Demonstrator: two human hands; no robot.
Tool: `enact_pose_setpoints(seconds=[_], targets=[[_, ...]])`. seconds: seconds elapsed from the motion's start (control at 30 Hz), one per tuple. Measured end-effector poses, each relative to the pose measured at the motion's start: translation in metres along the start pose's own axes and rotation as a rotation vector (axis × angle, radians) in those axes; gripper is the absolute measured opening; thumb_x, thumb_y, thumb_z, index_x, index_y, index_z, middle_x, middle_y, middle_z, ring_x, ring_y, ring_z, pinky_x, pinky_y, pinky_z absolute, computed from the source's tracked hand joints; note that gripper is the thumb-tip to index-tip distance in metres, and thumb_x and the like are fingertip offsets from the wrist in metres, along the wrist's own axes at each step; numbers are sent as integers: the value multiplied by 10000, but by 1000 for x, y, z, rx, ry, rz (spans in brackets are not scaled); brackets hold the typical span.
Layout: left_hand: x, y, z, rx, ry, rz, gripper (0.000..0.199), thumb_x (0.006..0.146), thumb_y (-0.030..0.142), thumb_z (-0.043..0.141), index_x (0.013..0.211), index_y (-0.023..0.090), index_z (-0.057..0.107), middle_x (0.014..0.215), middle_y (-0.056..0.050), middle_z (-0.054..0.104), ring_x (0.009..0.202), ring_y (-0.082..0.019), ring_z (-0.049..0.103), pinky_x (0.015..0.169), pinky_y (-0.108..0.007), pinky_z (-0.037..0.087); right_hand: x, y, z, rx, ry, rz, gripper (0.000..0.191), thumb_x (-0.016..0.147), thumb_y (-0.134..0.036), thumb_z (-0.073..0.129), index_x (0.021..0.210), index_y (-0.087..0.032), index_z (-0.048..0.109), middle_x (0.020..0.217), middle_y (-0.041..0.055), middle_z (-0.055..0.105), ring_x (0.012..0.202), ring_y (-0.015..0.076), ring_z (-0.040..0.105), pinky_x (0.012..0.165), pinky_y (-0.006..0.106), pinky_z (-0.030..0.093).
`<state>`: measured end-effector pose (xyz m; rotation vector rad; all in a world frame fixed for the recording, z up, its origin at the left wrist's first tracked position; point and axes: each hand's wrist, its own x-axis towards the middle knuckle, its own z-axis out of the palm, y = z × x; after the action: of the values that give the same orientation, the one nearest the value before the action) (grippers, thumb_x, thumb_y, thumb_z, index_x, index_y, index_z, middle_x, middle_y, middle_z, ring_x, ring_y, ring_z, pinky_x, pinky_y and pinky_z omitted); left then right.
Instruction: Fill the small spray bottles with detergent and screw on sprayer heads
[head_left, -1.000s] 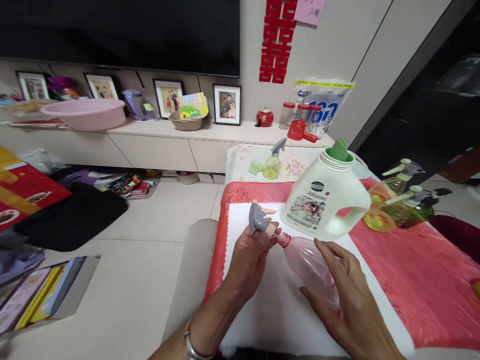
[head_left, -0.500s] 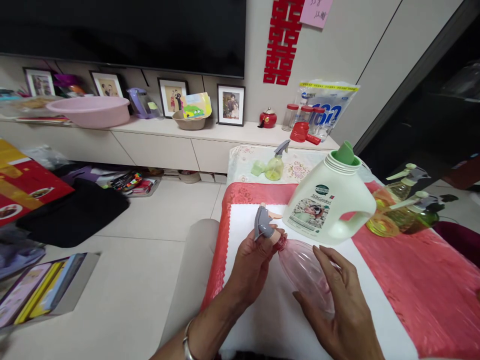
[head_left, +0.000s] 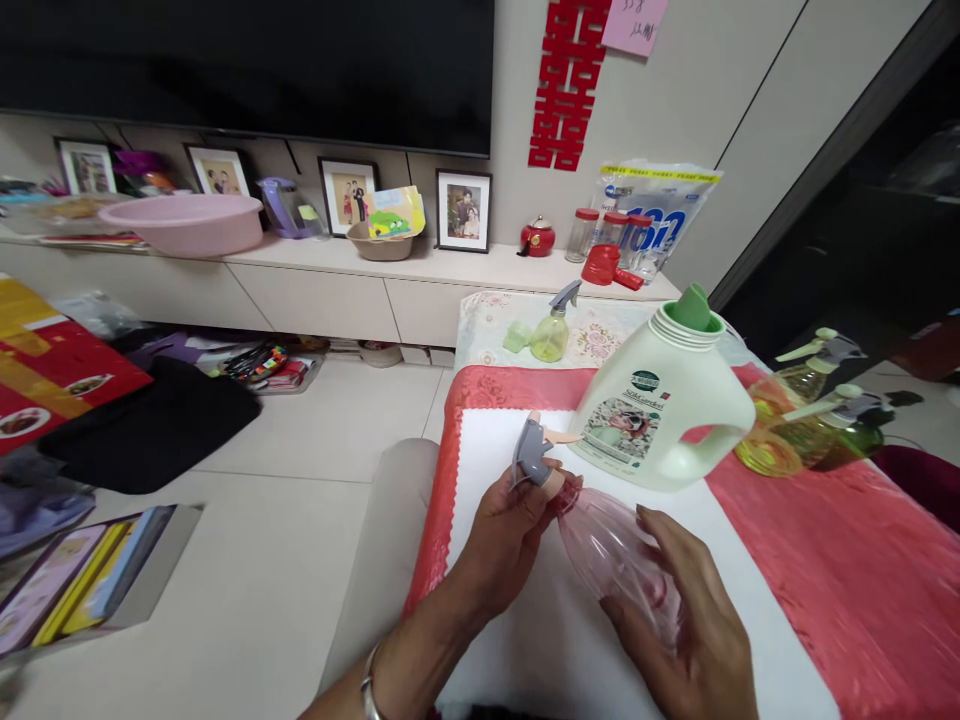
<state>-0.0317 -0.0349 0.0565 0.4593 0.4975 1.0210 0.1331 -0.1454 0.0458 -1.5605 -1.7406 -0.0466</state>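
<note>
A clear pink spray bottle lies tilted between my hands above the white mat. Its grey trigger head with a peach lever points up and away to the left. My left hand has its fingers closed round the neck, just under the spray head. Around the lower body of the bottle curves my right hand, thumb on the near side and fingers on the far side. Just beyond stands a large pale green detergent jug with a green spout and no cap on it.
Several spray bottles with yellow and green tones stand on the red tablecloth at the right. A small yellow-green spray bottle is at the table's far end. Behind it, a low cabinet bears picture frames, a pink basin and jars.
My right hand's fingers have drawn in closer around the bottle's body. The bottle and its spray head have shifted slightly to the right.
</note>
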Motion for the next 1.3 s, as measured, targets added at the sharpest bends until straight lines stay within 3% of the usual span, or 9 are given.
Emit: enact_pose_setpoints(seconds=[0.17,0.4,0.53,0.63,0.77,0.87,1.0,1.13,1.3], targets=[[-4,2,2,13,-41,-34,374,748,317,859,1051,149,718,1023,-94,731,1047,-237,669,1037,-383,437,-5,4,3,138,-60,138,559,1002,-456,584,1477,-210,423,1371,99,467,1155,214,563,913,304,566],[-4,-4,5,71,-11,33,306,858,448,740,984,169,726,1041,-92,719,1067,-229,627,1029,-384,411,-9,-11,14,393,-33,363,574,952,-498,653,1435,-233,491,1402,78,455,1253,218,505,1024,308,502],[-6,0,5,2,-105,-37,289,809,408,800,947,167,716,1036,-90,721,1064,-236,633,999,-369,425,-11,-9,20,958,-141,796,675,878,-604,684,1416,-222,539,1434,103,450,1280,278,511,980,361,549],[-7,-2,4,-4,-137,-44,333,824,462,773,975,175,698,1008,-88,717,1026,-247,649,950,-382,461,-9,-12,24,1414,-229,1018,685,884,-675,624,1373,-197,581,1401,127,487,1236,306,551,983,431,538],[-4,-10,3,-11,-37,38,337,857,496,727,1004,201,657,887,-28,679,924,-208,661,935,-378,481,2,-34,24,1471,-182,1235,800,971,-752,432,1547,-202,363,1467,165,400,1272,329,516,897,495,552],[-1,-13,3,-15,6,68,325,868,485,717,987,193,642,850,-29,680,898,-202,663,918,-370,489,10,-52,24,1486,-12,1369,914,927,-785,512,1601,-247,209,1481,166,380,1282,345,498,814,469,572],[1,-12,3,-88,34,64,315,823,453,772,941,182,665,888,-38,696,917,-225,681,921,-394,508,10,-62,25,1502,237,1248,1060,771,-736,760,1583,-289,244,1523,112,330,1373,312,400,937,419,549],[1,-9,3,-37,19,51,292,884,447,697,902,156,712,993,-62,710,873,-213,703,885,-374,528,-1,-61,29,1252,262,965,1125,672,-729,843,1564,-383,252,1580,52,209,1430,296,312,987,380,538],[0,-9,8,12,8,51,274,922,415,640,878,159,731,910,-65,734,900,-219,703,879,-363,530,-15,-51,33,833,259,576,700,989,-560,594,1574,-391,248,1563,66,214,1404,291,342,1011,422,518]])
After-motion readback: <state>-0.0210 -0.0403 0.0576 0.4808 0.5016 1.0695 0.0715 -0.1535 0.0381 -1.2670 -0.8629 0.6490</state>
